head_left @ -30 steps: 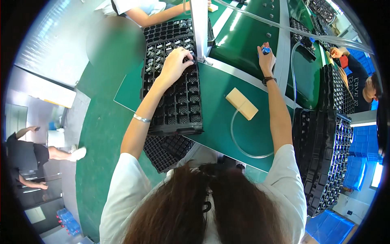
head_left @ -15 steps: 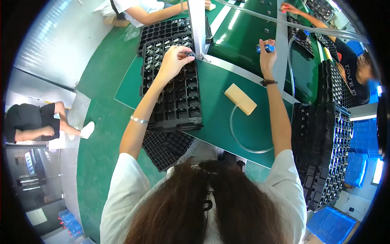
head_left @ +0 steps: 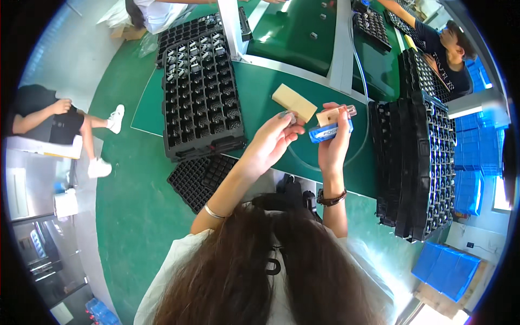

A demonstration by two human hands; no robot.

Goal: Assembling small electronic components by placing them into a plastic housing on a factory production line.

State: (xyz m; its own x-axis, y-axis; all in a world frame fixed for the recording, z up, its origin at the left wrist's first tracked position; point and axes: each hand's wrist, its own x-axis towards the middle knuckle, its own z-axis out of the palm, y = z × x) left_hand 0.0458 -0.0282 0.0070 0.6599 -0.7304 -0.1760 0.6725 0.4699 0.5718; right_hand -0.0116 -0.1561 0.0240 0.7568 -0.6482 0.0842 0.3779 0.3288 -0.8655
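Note:
My left hand [head_left: 271, 142] is closed in a pinch on a small metallic part [head_left: 291, 116], seemingly like those in the tray. Close beside it, my right hand [head_left: 336, 145] grips a blue and tan block-shaped tool [head_left: 324, 133] with a clear reddish end. Beyond both hands lies a pale yellow block [head_left: 294, 102] on the green table [head_left: 260, 81], with a clear tube running near it. To the left sits a black compartment tray [head_left: 201, 103]; its far pockets hold several small silver parts, while the near pockets show only textured bottoms.
Black trays are stacked at the right [head_left: 414, 168], and more hang below the left table edge [head_left: 189, 184]. A metal post [head_left: 229, 30] rises by the green conveyor [head_left: 295, 38]. Co-workers [head_left: 447, 62] stand at the far right and far left; another person [head_left: 49, 116] sits at the left.
My left hand has come from the tray toward the middle with the small part. My right hand has drawn back nearer with the blue and tan tool. The view has shifted.

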